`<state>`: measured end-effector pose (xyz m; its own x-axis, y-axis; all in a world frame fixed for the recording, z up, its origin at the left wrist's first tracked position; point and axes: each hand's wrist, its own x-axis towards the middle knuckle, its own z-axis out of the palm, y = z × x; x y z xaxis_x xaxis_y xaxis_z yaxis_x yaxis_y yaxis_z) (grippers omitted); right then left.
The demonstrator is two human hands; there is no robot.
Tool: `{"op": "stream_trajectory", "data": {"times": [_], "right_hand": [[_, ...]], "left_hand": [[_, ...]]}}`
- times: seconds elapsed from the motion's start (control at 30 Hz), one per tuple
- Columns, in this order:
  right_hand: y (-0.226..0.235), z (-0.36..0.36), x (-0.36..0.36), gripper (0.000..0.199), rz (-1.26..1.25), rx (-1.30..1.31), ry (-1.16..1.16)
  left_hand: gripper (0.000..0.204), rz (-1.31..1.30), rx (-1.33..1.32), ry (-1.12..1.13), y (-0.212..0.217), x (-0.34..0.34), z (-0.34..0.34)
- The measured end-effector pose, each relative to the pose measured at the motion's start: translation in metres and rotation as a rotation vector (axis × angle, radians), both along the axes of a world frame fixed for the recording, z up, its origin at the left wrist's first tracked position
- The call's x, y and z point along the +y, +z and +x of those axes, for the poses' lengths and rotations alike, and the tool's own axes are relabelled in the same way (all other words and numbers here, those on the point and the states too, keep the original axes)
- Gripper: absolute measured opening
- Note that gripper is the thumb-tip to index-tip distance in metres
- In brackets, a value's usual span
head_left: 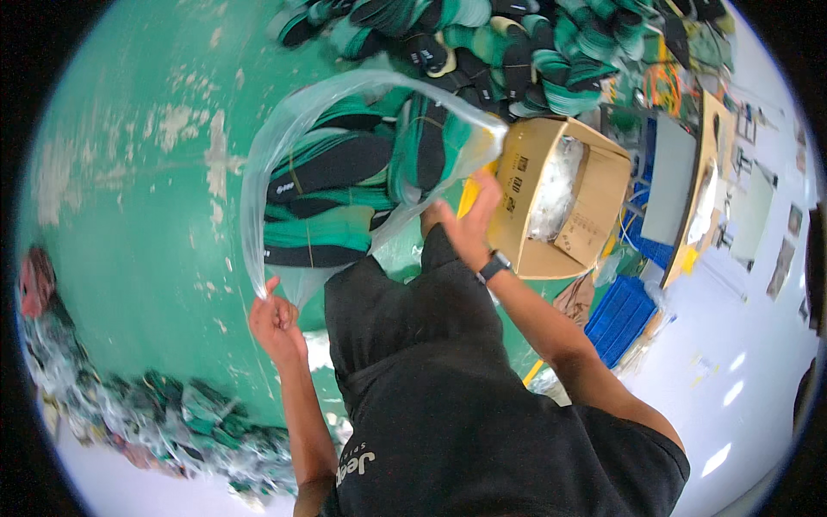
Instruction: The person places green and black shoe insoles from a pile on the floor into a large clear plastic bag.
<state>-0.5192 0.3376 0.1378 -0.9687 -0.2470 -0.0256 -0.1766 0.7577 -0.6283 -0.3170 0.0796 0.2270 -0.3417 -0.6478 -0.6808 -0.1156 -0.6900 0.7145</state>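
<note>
A clear plastic bag [258,172] stands with its mouth wide before me. Inside it lie several banded bundles of black and green insoles [332,164], some flat and one on the right turned upright. My left hand [277,329] pinches the bag's near-left rim, pulling it to a point. Beside the right rim is my right hand [469,226], thumb and fingers spread apart; it wears a dark wristwatch [494,267]. The bag's far-right corner sticks out beyond its fingertips. Whether those fingers touch the plastic is hard to make out.
To the right stands an open cardboard box [517,194] with clear plastic inside. More insole bundles [508,65] are heaped at the far side. Bagged bundles [189,422] line the floor at lower left. A blue crate [620,320] and a workbench [698,189] are farther right.
</note>
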Motion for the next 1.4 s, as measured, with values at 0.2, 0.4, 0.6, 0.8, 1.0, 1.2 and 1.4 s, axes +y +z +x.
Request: {"op": "stream_trajectory", "data": {"times": [0.2,0.4,0.6,0.8,1.0,1.2,1.4], "right_hand": [[-0.015,-0.086,-0.027,0.035,-0.402,-0.632,-0.099],[-0.001,0.011,0.029,0.042,-0.409,-0.522,-0.11],[0.055,-0.046,-0.002,0.041,-0.253,-0.616,-0.055],[0.118,-0.065,-0.015,0.037,-0.404,-0.324,0.277],[0.1,-0.122,0.0,0.043,-0.291,-0.758,0.002],[0.115,-0.195,0.052,0.04,-0.272,-0.763,0.167],[0.043,-0.337,0.143,0.035,-0.354,-0.19,-0.055]], "left_hand": [[0.022,-0.04,-0.044,-0.037,0.0,0.016,-0.005],[0.016,-0.01,-0.32,-0.155,-0.007,0.013,0.059],[0.015,0.067,-0.228,0.008,0.005,0.002,0.032],[0.016,0.002,-0.148,0.024,0.04,-0.054,0.003],[0.016,-0.054,-0.315,-0.094,0.015,-0.063,-0.041],[0.016,-0.14,-0.475,-0.043,0.008,-0.016,-0.078],[0.021,-0.266,-0.713,-0.149,-0.013,-0.001,-0.108]]}}
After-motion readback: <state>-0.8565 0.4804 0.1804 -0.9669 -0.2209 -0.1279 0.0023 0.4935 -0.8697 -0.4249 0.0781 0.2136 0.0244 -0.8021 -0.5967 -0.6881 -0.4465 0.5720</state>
